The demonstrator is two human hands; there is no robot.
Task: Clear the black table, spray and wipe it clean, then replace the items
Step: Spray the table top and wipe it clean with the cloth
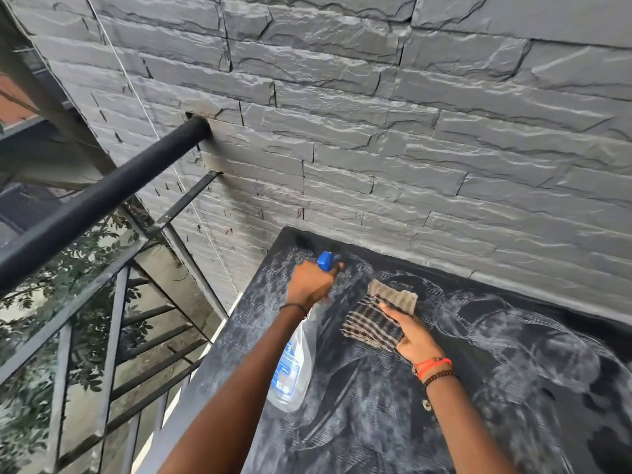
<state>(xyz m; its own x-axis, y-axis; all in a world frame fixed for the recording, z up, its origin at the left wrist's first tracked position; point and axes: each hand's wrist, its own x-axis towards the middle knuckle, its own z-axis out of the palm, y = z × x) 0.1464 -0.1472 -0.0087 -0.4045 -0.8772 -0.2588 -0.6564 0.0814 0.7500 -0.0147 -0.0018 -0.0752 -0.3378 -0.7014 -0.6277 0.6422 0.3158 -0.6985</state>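
L hand (309, 283), frame ctr: fingers wrapped round neck of spray bottle (292, 367), blue nozzle (325, 261) toward grey wall (376, 131), body hanging over tabletop (496, 388). R hand (415, 336) just right: fingers grip checked cloth (374, 323), prob. resting on tabletop. Whitish smears across surface.

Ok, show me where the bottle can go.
Free: the right half of the table, from the right hand to the wall, and the near strip below the cloth. Crowded: far left, where the left hand holds the bottle.
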